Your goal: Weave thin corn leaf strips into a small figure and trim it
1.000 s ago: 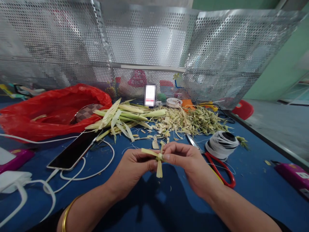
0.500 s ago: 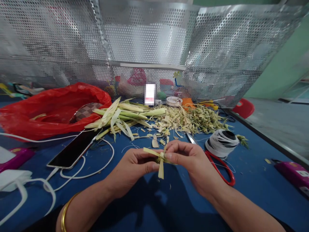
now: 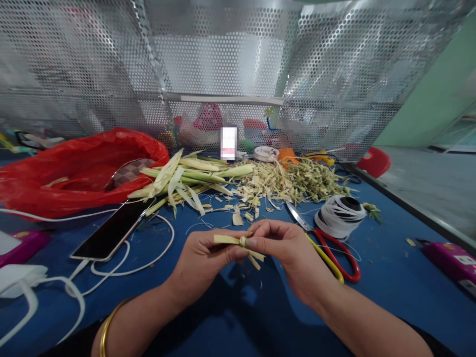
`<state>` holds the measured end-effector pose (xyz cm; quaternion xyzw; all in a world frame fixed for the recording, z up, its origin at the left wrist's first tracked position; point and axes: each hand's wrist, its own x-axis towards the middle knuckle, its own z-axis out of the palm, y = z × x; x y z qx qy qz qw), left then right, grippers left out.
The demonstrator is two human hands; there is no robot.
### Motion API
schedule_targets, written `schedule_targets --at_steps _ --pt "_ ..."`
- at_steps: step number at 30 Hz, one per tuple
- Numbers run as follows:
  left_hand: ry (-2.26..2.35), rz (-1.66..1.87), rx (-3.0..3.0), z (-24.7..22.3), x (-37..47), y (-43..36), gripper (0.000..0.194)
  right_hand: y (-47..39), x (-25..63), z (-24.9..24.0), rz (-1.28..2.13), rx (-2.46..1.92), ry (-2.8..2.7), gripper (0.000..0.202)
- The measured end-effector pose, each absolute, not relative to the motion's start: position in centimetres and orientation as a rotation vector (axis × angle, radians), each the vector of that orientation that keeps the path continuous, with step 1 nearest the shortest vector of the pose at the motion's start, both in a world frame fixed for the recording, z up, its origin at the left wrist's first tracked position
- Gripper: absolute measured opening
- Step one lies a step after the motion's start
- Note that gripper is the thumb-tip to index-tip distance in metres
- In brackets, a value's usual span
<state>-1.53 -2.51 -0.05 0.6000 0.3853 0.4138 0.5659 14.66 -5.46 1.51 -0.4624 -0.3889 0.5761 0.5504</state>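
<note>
Between my two hands is a small knotted piece of pale yellow-green leaf strips point(image 3: 227, 240), with flat ends sticking out to the left and down to the right. My left hand point(image 3: 208, 255) is closed, pinching it between thumb and fingers. From the other side my right hand point(image 3: 282, 243) pinches the knot with thumb and forefinger. Part of the piece is hidden behind the fingers. Just right of my right hand lie scissors point(image 3: 351, 265) with red and yellow handles, near a spool of white thread point(image 3: 340, 218).
Corn husks point(image 3: 193, 176) and a heap of dried cuttings point(image 3: 297, 181) lie along the back, before a perforated metal screen point(image 3: 230, 59). On the left are a red plastic bag point(image 3: 74, 163), a phone point(image 3: 111, 230) and a white cable point(image 3: 171, 238). A purple device point(image 3: 449, 260) sits far right.
The knotted strips have turned in my fingers: the end that hung straight down now points down to the right. My right hand has shifted slightly, exposing the yellow scissor handle.
</note>
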Motion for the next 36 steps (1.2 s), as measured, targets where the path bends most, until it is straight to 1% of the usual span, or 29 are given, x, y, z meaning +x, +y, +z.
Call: schedule_targets --at_steps 3,7,13,14,17,18,21,24,28,30,32,33,35,36 --pt "0.927 1.034 1.433 -0.2 -1.3 -2.8 0.012 -5.4 14.6 1.4 1.306 -1.122 -0.984 0.020" --pt "0.981 1.080 1.430 -0.2 -1.2 -3.0 0.012 -5.4 14.8 1.5 1.072 -1.193 -1.182 0.018" --pt "0.987 1.128 1.216 -0.3 -1.3 -2.4 0.012 -5.9 15.2 1.9 0.871 -1.113 -1.530 0.009" --pt "0.973 1.122 1.190 -0.3 -1.3 -2.3 0.011 -6.0 15.2 1.9 0.806 -1.129 -1.573 0.005" --pt "0.951 1.074 1.147 -0.2 -1.3 -2.2 0.009 -6.0 15.1 1.3 0.525 -1.196 -1.672 0.010" --pt "0.950 1.052 1.141 -0.1 -1.2 -2.3 0.009 -5.9 15.1 1.1 0.438 -1.207 -1.699 0.009" --pt "0.953 0.970 1.128 0.1 -1.2 -2.4 0.010 -5.7 15.2 0.8 0.306 -1.198 -1.787 0.008" --pt "0.917 0.881 1.104 0.2 -1.3 -2.4 0.012 -5.7 15.6 1.0 0.359 -1.200 -1.831 0.014" --pt "0.860 0.828 1.093 0.1 -1.4 -2.3 0.013 -5.8 15.6 1.5 0.529 -1.249 -1.718 0.017" --pt "0.863 0.829 1.097 0.0 -1.4 -2.2 0.013 -5.7 15.6 1.5 0.627 -1.286 -1.672 0.014" --pt "0.871 0.821 1.103 0.0 -1.4 -2.1 0.013 -5.6 15.5 1.4 0.723 -1.294 -1.627 0.004" --pt "0.871 0.816 1.105 0.0 -1.4 -2.1 0.013 -5.6 15.5 1.3 0.753 -1.281 -1.613 0.002" --pt "0.862 0.799 1.107 -0.1 -1.5 -2.0 0.013 -5.5 15.5 1.2 0.764 -1.233 -1.619 0.001" --pt "0.854 0.789 1.109 -0.1 -1.5 -2.0 0.013 -5.5 15.6 1.1 0.747 -1.212 -1.641 0.004"
